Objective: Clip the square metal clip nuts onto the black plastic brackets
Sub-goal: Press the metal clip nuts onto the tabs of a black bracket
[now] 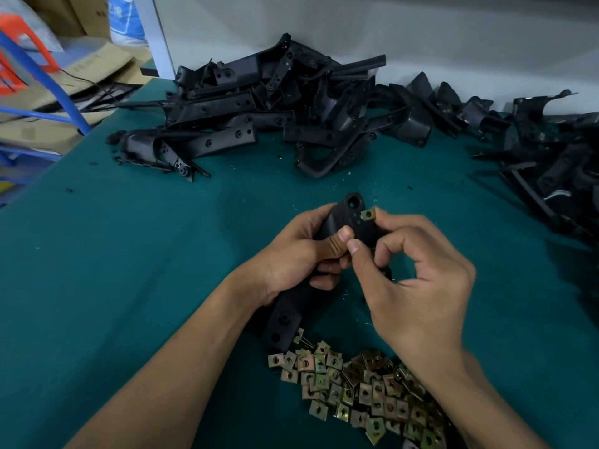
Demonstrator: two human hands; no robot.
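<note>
Item: black plastic bracket (340,222), held above the green table (129,254), left hand (291,257) wrapped round its middle. Right hand (418,270) pinched one square clip nut (368,214) against the bracket's upper end. Loose clip nuts (363,387) lay heaped near the wrists. Further brackets (259,115) were piled along the far edge.

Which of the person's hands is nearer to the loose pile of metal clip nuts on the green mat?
Right. The right hand is directly above the pile of clip nuts, its forearm crossing it; the left hand sits up and left, holding the bracket.
</note>
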